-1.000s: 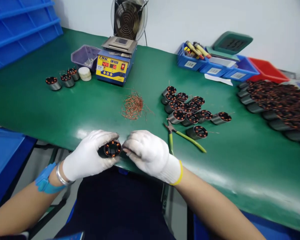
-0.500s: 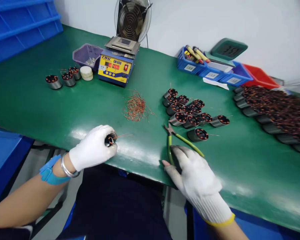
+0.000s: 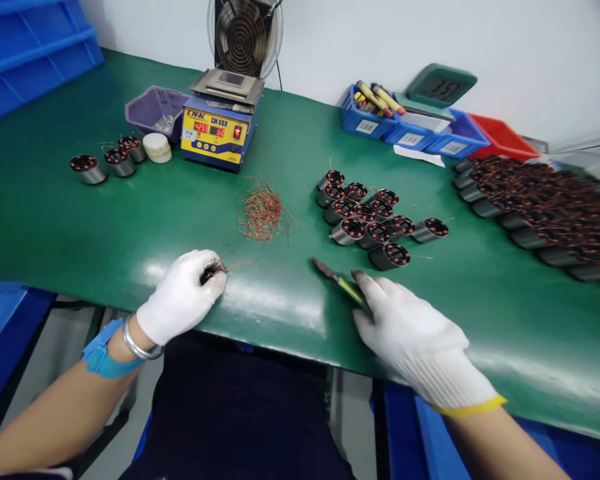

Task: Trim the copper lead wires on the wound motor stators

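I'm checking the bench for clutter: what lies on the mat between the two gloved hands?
In the head view, only bare green mat lies between the left hand, which grips a wound coil, and the right hand, which holds the cutters.

L hand (image 3: 183,297) grips stator (image 3: 209,272) (wire end sticking out); R hand (image 3: 410,333) holds cutters (image 3: 341,283) on mat.

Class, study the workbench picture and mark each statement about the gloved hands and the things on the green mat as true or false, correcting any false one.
1. The left hand grips a copper-wound stator. True.
2. The right hand holds green-handled cutters. True.
3. The pile of copper wire offcuts lies inside the purple tray. False: it lies on the green mat.
4. Both hands are bare. False: both wear white gloves.
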A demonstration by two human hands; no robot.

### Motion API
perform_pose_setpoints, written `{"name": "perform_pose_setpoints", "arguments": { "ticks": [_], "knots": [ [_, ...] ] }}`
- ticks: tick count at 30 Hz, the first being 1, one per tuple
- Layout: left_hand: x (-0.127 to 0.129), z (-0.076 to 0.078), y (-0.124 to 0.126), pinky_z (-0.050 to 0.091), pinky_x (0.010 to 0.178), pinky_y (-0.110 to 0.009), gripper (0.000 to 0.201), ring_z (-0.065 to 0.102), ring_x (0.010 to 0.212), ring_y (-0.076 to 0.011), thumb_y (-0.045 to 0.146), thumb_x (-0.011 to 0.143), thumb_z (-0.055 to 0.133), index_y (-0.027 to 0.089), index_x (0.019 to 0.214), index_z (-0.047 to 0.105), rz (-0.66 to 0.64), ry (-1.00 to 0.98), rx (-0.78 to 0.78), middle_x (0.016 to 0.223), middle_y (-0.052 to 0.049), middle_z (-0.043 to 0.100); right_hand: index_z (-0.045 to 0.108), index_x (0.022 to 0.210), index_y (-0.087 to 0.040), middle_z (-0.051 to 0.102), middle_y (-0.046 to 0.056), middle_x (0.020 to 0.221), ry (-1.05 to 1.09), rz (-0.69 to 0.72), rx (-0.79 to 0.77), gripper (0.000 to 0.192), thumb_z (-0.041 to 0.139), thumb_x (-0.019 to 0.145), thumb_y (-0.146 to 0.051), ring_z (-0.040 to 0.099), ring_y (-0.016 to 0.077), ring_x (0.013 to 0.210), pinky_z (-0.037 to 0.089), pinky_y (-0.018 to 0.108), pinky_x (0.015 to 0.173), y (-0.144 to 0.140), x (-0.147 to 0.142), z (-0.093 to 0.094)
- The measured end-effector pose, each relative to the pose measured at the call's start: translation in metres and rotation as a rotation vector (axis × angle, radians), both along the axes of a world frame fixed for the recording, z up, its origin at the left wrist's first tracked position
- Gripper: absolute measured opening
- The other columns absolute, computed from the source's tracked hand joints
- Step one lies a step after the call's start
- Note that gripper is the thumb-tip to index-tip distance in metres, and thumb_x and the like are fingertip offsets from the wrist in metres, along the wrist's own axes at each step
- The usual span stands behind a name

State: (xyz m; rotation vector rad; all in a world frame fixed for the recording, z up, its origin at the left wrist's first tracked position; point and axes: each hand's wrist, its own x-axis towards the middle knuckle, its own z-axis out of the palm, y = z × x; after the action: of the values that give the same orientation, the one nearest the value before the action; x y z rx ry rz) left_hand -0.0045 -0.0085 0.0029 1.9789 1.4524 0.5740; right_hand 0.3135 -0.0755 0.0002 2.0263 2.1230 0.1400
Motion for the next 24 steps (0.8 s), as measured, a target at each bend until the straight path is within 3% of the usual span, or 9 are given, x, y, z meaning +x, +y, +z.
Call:
{"name": "perform_pose_setpoints", "arguments": {
  "ticks": [3, 5, 7, 9, 12, 14, 16, 19, 24],
  "knots": [
    [0.001, -0.001, 0.000, 0.040, 0.057, -0.029, 0.017, 0.052, 0.058, -0.0164, 0.026, 0.083, 0.047, 0.021, 0.068, 0.053, 0.017, -0.026, -0.003, 0.061, 0.000, 0.058, 0.056, 0.128, -0.012, 0.064, 0.019, 0.111, 0.093, 0.012, 0.117, 0.046, 0.046, 0.085, -0.024, 0.063, 0.0343, 0.097, 0.054, 0.046, 0.078, 0.008, -0.003, -0.012],
    [0.002, -0.001, -0.001, 0.040, 0.056, -0.029, 0.017, 0.052, 0.056, -0.0157, 0.026, 0.084, 0.047, 0.021, 0.069, 0.054, 0.026, -0.038, -0.013, 0.059, 0.001, 0.058, 0.045, 0.139, -0.009, 0.059, 0.021, 0.124, 0.274, 0.057, 0.204, 0.056, 0.047, 0.085, -0.026, 0.057, 0.0349, 0.114, 0.050, 0.046, 0.092, 0.011, -0.008, -0.017],
    [0.002, -0.001, -0.001, 0.040, 0.055, -0.028, 0.016, 0.052, 0.055, -0.0152, 0.026, 0.084, 0.048, 0.021, 0.070, 0.055, 0.030, -0.046, -0.025, 0.058, 0.002, 0.057, 0.030, 0.149, -0.009, 0.057, 0.020, 0.128, 0.505, 0.041, 0.213, 0.065, 0.044, 0.088, -0.029, 0.056, 0.0321, 0.117, 0.049, 0.044, 0.095, 0.012, -0.018, -0.015],
    [0.003, -0.002, -0.001, 0.041, 0.055, -0.028, 0.016, 0.052, 0.054, -0.0149, 0.026, 0.084, 0.048, 0.020, 0.072, 0.056, 0.035, -0.056, -0.030, 0.058, 0.002, 0.058, 0.022, 0.151, -0.014, 0.060, 0.016, 0.119, 0.849, 0.019, 0.039, 0.066, 0.042, 0.090, -0.032, 0.062, 0.0271, 0.104, 0.053, 0.040, 0.087, 0.010, -0.034, -0.004],
    [0.003, -0.003, -0.001, 0.042, 0.054, -0.028, 0.015, 0.052, 0.053, -0.0147, 0.027, 0.085, 0.048, 0.020, 0.074, 0.056, 0.041, -0.073, -0.032, 0.058, 0.002, 0.057, 0.029, 0.144, -0.015, 0.063, 0.008, 0.099, 1.430, 0.039, -0.478, 0.065, 0.048, 0.087, -0.039, 0.064, 0.0193, 0.079, 0.055, 0.033, 0.069, 0.013, -0.062, 0.015],
    [0.002, -0.004, -0.001, 0.042, 0.054, -0.028, 0.015, 0.052, 0.052, -0.0147, 0.028, 0.085, 0.048, 0.020, 0.077, 0.058, 0.042, -0.083, -0.037, 0.058, 0.002, 0.057, 0.041, 0.130, -0.015, 0.062, 0.004, 0.086, 1.615, 0.018, -0.809, 0.059, 0.056, 0.081, -0.041, 0.061, 0.0157, 0.067, 0.052, 0.029, 0.058, 0.019, -0.079, 0.022],
    [0.002, -0.005, -0.001, 0.043, 0.055, -0.028, 0.015, 0.052, 0.052, -0.0147, 0.028, 0.086, 0.048, 0.020, 0.079, 0.059, 0.039, -0.091, -0.042, 0.058, 0.002, 0.057, 0.046, 0.115, -0.016, 0.061, 0.001, 0.076, 1.633, -0.033, -1.023, 0.048, 0.061, 0.077, -0.041, 0.060, 0.0141, 0.060, 0.049, 0.025, 0.052, 0.026, -0.089, 0.025],
    [0.002, -0.006, -0.001, 0.043, 0.054, -0.028, 0.014, 0.050, 0.050, -0.0139, 0.028, 0.086, 0.049, 0.020, 0.081, 0.060, 0.030, -0.098, -0.045, 0.056, 0.003, 0.055, 0.044, 0.103, -0.020, 0.060, -0.002, 0.068, 1.589, -0.083, -1.113, 0.039, 0.064, 0.074, -0.037, 0.060, 0.0137, 0.056, 0.048, 0.023, 0.049, 0.033, -0.095, 0.026],
    [0.001, -0.005, 0.001, 0.043, 0.053, -0.027, 0.014, 0.050, 0.050, -0.0136, 0.027, 0.086, 0.049, 0.020, 0.080, 0.059, 0.008, -0.084, -0.023, 0.057, 0.003, 0.055, 0.047, 0.090, -0.019, 0.062, 0.000, 0.073, 1.535, -0.067, -1.073, 0.027, 0.064, 0.074, -0.032, 0.058, 0.0107, 0.058, 0.045, 0.019, 0.048, 0.033, -0.094, 0.034]
  ]
}}
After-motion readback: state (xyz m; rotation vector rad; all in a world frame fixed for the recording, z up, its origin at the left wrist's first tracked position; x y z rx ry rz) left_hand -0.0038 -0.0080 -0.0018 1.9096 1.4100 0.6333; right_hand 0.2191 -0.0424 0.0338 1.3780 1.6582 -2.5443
